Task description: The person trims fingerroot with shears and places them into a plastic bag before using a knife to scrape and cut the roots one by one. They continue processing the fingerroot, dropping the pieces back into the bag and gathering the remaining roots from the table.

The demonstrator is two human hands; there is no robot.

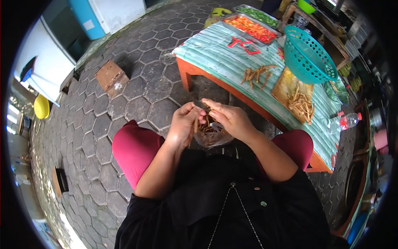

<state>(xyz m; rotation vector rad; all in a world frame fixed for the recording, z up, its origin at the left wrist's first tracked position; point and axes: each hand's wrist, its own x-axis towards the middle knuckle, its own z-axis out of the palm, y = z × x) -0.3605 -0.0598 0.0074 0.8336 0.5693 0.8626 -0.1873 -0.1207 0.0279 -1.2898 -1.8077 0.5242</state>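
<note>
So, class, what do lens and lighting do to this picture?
Head view: black corners, and the blue door leans, likely lens distortion; head view: direct sun burns out paving at lower left; head view: soft, shaded light falls on the left hand and right hand.

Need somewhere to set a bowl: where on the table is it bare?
The left end of the table is bare, left of the loose roots and this side of the chopped red-orange pieces. Crowded: the right part, with teal basket, board of roots and bottle.
</note>
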